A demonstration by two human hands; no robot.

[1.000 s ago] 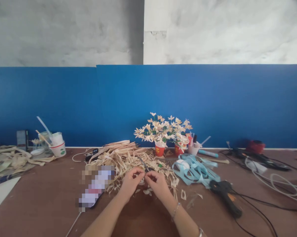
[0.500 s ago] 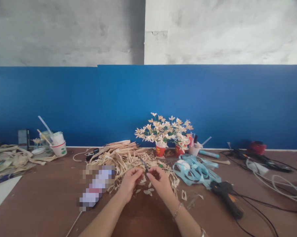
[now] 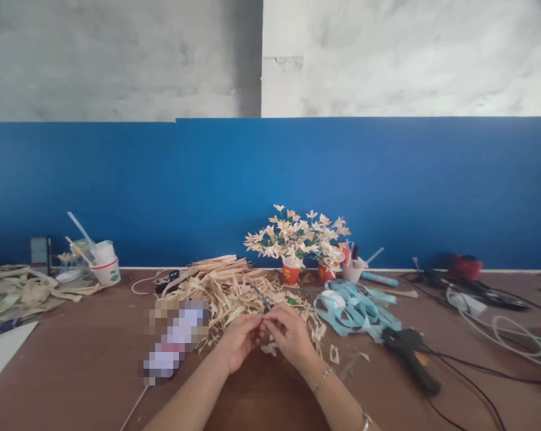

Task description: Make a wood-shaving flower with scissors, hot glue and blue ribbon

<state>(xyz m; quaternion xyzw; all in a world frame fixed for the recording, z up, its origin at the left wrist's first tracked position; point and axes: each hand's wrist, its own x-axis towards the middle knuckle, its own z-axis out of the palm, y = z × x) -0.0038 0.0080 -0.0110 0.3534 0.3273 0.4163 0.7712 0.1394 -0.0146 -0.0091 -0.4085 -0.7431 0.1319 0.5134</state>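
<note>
Centrally, left hand (image 3: pixel 239 341) and right hand (image 3: pixel 293 336) meet over the desk (image 3: pixel 81 359), fingertips close together. Spacing at each grip is narrow; cannot tell whether either is closed, or on what. A dark slender tool (image 3: pixel 260 296) lies just beyond the fingertips, against the heap of pale strips (image 3: pixel 220 286). Pale petal-like pieces (image 3: pixel 269 348) sit beneath the hands. To the right: blue ribbon (image 3: pixel 368 306), tangled, and a black glue gun (image 3: pixel 411 354).
</note>
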